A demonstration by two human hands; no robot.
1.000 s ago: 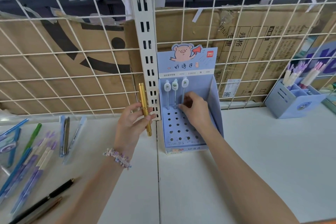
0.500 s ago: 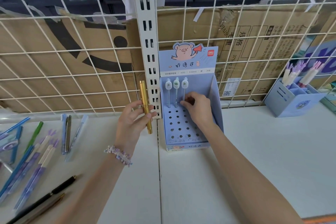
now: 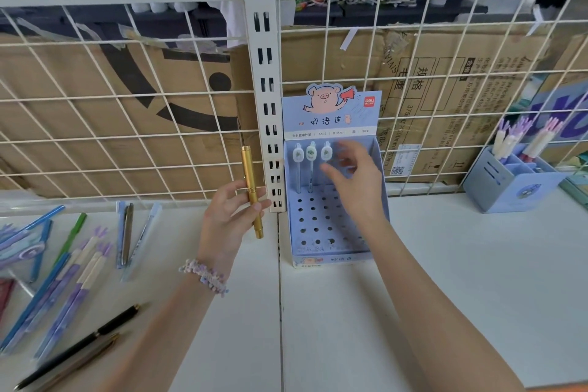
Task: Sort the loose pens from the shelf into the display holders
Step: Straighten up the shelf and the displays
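While the left hand holds a gold pen nearly upright between thumb and fingertips, just left of the slotted shelf post, the right hand hovers with fingers loosely spread and holding nothing over the blue display holder. Three capped pens stand in that holder's back row, its other holes unfilled. Loose pens lie on the white shelf at far left, and a second holder stands well apart at right against the wire grid.
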